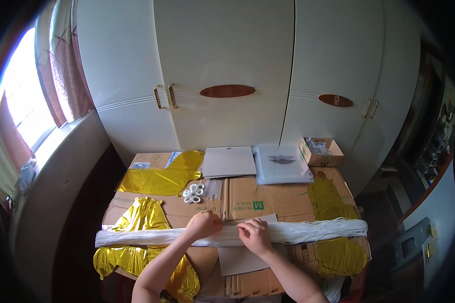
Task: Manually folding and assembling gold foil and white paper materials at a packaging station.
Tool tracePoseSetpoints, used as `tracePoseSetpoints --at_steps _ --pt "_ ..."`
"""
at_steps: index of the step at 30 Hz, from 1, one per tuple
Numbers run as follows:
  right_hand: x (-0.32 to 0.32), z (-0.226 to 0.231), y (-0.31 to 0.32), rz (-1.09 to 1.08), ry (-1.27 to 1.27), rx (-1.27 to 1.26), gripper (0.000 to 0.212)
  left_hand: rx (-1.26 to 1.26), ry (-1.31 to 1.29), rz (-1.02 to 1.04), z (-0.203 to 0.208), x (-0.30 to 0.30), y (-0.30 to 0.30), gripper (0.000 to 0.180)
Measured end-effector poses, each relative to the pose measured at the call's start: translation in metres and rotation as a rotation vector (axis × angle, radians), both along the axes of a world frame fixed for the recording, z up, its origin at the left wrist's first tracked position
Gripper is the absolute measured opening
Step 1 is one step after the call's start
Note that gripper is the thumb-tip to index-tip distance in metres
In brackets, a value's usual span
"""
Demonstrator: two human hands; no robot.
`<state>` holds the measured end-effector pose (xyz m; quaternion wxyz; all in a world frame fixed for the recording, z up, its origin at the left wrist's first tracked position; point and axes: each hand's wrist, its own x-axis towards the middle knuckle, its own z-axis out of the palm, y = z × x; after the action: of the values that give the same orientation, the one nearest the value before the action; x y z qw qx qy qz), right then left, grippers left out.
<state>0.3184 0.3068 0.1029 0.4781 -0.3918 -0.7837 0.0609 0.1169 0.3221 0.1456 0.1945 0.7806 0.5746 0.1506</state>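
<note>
A long bundle of white string [308, 231] lies across the table from left to right. My left hand [206, 224] is closed in a fist over its middle. My right hand [254, 235] is closed in a pinch over the bundle, a short gap to the right. Whatever the fingertips of either hand grip is too fine or hidden to make out. Beneath the bundle, between my forearms, a grey card [242, 260] lies flat. Flat gold foil balloons [141, 214] lie partly under the bundle's left end, and another gold foil balloon [338, 255] under its right end.
Along the back are a gold foil balloon [159, 181], a stack of grey cards [229, 161], clear plastic bags [283, 164] and a small carton [322, 159] of clear packets. White rings of tape [193, 193] lie beside clear sticks [214, 189]. Cardboard [283, 199] covers the table; cupboards stand behind.
</note>
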Motion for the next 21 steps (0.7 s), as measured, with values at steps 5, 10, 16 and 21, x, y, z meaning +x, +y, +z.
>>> tracePoseSetpoints --at_steps 5,10,16,21 --pt "0.0 -0.002 -0.001 0.002 -0.01 -0.006 0.009 0.038 -0.038 -0.06 -0.009 -0.004 0.003 0.017" --pt "0.0 -0.001 -0.001 -0.004 -0.001 -0.006 0.009 0.089 -0.109 -0.069 -0.009 -0.003 0.002 0.016" --pt "0.002 0.0 -0.003 -0.007 0.001 -0.048 0.016 0.159 -0.172 -0.1 0.011 0.005 -0.012 0.013" --pt "0.0 0.011 -0.009 0.031 -0.017 0.029 0.025 0.076 -0.298 -0.156 0.031 0.018 -0.032 0.01"
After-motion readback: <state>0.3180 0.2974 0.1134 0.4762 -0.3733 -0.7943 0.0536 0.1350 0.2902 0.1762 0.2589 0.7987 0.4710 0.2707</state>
